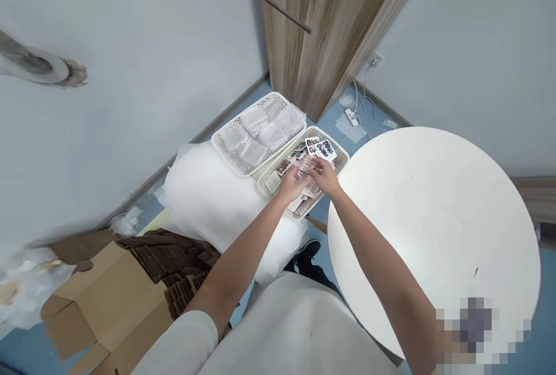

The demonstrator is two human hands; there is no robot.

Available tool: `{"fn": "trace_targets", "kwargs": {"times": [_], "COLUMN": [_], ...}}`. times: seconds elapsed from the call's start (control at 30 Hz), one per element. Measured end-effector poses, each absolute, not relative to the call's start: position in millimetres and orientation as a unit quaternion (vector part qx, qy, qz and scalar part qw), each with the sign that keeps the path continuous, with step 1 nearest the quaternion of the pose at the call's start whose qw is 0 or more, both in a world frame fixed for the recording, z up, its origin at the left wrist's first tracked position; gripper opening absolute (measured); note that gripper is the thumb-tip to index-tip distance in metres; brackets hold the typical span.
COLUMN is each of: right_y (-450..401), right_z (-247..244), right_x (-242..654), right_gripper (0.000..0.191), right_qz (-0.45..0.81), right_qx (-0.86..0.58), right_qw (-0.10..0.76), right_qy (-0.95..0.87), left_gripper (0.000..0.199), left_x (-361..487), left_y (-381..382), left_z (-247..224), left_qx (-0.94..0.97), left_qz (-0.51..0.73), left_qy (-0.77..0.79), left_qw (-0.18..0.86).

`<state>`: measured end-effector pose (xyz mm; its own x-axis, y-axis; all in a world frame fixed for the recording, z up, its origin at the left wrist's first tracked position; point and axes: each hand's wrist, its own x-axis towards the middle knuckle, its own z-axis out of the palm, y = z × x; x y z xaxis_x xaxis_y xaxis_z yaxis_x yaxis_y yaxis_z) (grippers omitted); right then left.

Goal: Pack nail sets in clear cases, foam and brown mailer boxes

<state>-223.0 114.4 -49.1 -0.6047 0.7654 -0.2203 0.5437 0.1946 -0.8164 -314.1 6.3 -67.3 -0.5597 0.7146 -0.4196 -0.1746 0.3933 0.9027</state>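
My left hand [292, 186] and my right hand [324, 177] meet over a cream plastic basket [344, 156]. Between their fingers is a small clear plastic packet [305, 164], its exact kind too small to make out. Both hands have their fingers closed on it, the right from its right side and the left from below. Around them in the basket lie several white cards bearing rows of dark oval pieces, one such card [325, 150] at the far end. A whitish printed card [273, 182] rests near the left rim. My hands hide the basket's middle.
A second cream basket [216, 142], filled with clear plastic boxes [256, 120], adjoins on the left. White foam wrap [195, 190] lies below it, beside folded cardboard [117, 300]. A round white table [430, 213] stands close on the right. Behind are a wooden cabinet [321, 22] and a power strip [351, 117].
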Motion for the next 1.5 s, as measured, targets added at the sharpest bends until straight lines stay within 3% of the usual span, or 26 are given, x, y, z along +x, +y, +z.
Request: {"fn": "trace_targets", "kwargs": {"times": [0.23,0.37,0.6,0.8,1.1,1.5], "right_y": [118,117,108,88,-4,-85], "right_z": [-59,-58,-55,-19,31,32], "right_x": [-237,-240,-223,-173,0,159], "right_gripper": [0.041,0.035,0.029,0.032,0.031,0.043], "right_qz": [0.423,0.431,0.545,0.664,0.739,0.754], "right_qx": [-0.481,-0.505,-0.521,-0.480,-0.462,-0.479], "right_qw": [0.113,0.100,0.158,0.226,0.258,0.328], "right_qy": [-0.760,-0.741,-0.638,-0.527,-0.418,-0.307], "left_gripper": [0.070,0.064,0.056,0.047,0.037,0.030], "left_x": [-311,-310,-306,-287,-165,-13], "left_y": [11,13,6,-1,-53,-70], "left_z": [-67,-59,-64,-47,17,34], "left_qx": [0.150,0.127,0.163,0.225,0.279,0.362], "left_qz": [0.496,0.532,0.516,0.530,0.508,0.448], "left_qy": [0.726,0.702,0.747,0.756,0.632,0.578], "left_qw": [0.452,0.456,0.386,0.310,0.515,0.579]}}
